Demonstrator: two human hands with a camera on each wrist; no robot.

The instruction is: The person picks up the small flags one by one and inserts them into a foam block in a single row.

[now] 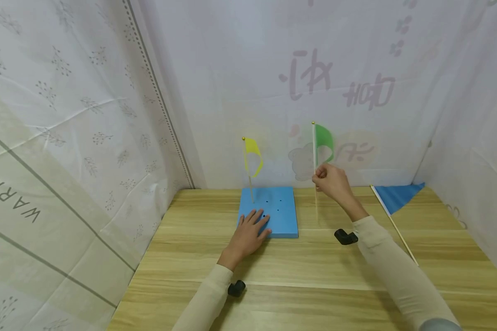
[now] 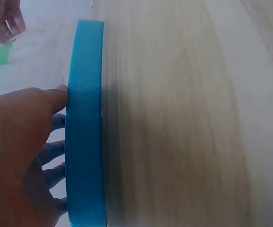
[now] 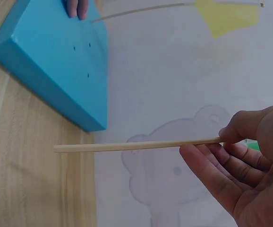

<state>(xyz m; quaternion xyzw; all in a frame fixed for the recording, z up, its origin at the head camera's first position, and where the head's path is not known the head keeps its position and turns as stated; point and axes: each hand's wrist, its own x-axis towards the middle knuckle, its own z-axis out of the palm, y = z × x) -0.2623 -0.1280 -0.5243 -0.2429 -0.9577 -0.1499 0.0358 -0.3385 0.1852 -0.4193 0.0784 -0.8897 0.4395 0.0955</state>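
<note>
Head view: at lower centre the left hand, fingers spread, rests on the blue block, probably steadying it; right of centre the right hand pinches the green flag upright by its stick, seemingly keeping the lower end free.

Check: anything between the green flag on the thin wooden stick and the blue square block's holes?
Nothing visible stands between the green flag and the right-side holes of the blue block. The left hand lies on the block, fingertips close to the front hole.
</note>
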